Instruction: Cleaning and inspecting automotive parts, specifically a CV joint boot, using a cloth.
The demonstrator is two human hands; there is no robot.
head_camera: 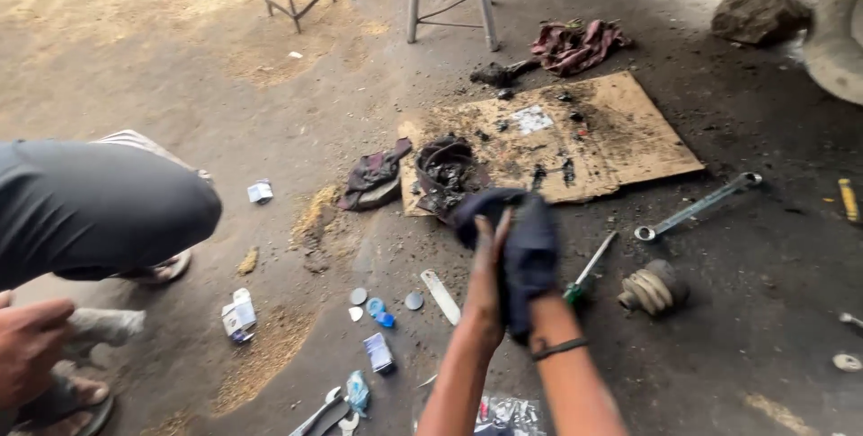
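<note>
Oil-stained concrete floor (764, 310) bears greasy cardboard (620, 135), scattered wrenches and rags.

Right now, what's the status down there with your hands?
Both hands together, wrapped in a dark blue cloth. Screwdriver and ribbed rubber boot on the floor just beyond. Another person crouches at left.

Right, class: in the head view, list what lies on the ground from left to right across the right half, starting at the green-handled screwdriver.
Green-handled screwdriver → ribbed rubber boot → long ring spanner → yellow-handled tool.
</note>
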